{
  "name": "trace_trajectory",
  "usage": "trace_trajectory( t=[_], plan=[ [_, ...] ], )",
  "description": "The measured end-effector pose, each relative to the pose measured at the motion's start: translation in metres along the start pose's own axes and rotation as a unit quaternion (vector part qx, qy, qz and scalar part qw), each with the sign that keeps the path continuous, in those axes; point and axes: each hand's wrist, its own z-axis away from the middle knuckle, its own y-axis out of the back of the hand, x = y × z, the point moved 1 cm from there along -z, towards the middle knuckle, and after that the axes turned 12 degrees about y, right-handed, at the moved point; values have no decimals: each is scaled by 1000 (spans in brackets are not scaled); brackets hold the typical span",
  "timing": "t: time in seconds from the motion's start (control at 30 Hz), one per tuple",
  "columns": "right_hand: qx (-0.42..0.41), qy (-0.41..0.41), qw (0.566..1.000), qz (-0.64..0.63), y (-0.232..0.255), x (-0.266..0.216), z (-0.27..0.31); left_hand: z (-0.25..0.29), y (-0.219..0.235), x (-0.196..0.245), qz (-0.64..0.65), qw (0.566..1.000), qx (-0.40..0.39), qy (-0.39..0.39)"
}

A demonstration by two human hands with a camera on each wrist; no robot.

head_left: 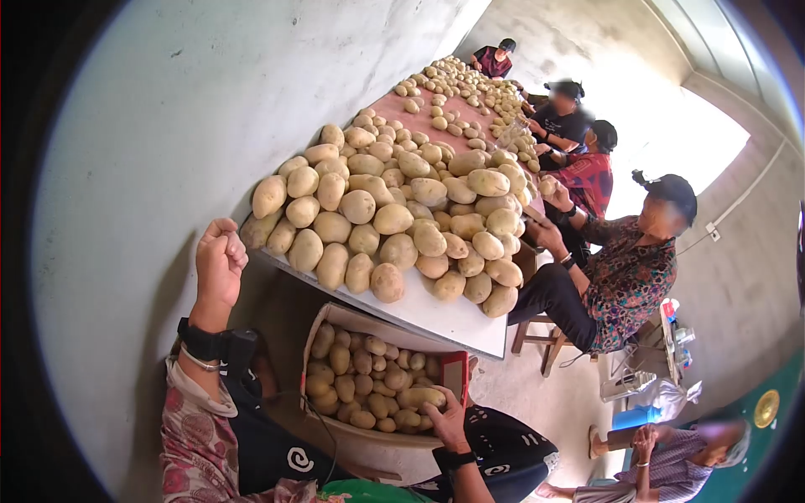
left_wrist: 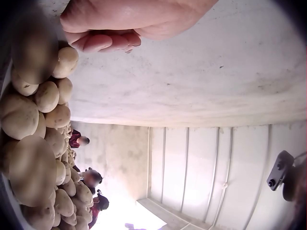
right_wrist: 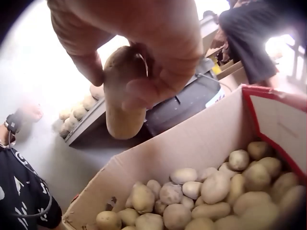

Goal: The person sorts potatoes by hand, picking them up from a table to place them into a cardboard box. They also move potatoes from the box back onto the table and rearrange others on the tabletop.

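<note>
My right hand (head_left: 449, 421) grips a long, pale potato (right_wrist: 125, 96) over a cardboard box (right_wrist: 144, 158). Thumb and fingers lie on either side of it, and its lower end sticks out below them. Many potatoes (right_wrist: 175, 194) fill the bottom of the box. My left hand (head_left: 220, 261) is raised at the left, beside the wall and the table's near corner, with its fingers curled in and nothing seen in them. Close by the left hand, potatoes (head_left: 331, 226) lie heaped on the near end of the long table (head_left: 436, 314).
The grey wall (head_left: 184, 109) runs along the left of the table. A person in a patterned shirt (head_left: 629, 277) sits at its right side, with others farther along. Another seated person (head_left: 671, 465) is at the lower right. The box has a red-edged end flap (right_wrist: 278, 115).
</note>
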Motion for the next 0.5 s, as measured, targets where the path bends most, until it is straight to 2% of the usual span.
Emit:
trace_trajectory(
  t=[0.07, 0.13, 0.17, 0.2, 0.27, 0.3, 0.37, 0.4, 0.47, 0.5],
  plan=[
    [-3, -24, 999, 26, 3, 3, 2, -1, 1, -2, -1, 1000, -17, 3],
    [-75, 42, 978, 189, 0, -4, -5, -1, -7, -3, 0, 1000, -9, 2],
    [-115, 31, 971, 208, -4, -10, -7, 2, -7, -3, -3, 1000, 5, 2],
    [-145, 55, 947, 282, -9, 1, -8, 0, -4, -4, -11, 1000, -20, -4],
    [-223, 51, 955, 191, -34, -24, -11, 2, -4, -4, -11, 1000, -29, 1],
    [-226, 51, 955, 185, -41, -15, -9, 2, -4, -2, -16, 1000, -25, 0],
    [-319, 128, 917, 204, -53, 3, -3, 3, -4, -1, -14, 1000, -12, 10],
    [-321, 127, 916, 204, -55, 2, -3, 2, -3, -1, -14, 1000, -10, 11],
    [-260, 146, 935, 192, -59, 0, -5, 1, 0, 2, -13, 1000, -22, 9],
    [-263, 147, 934, 194, -60, -1, -8, 0, 0, 3, -10, 1000, -19, 8]
  ],
)
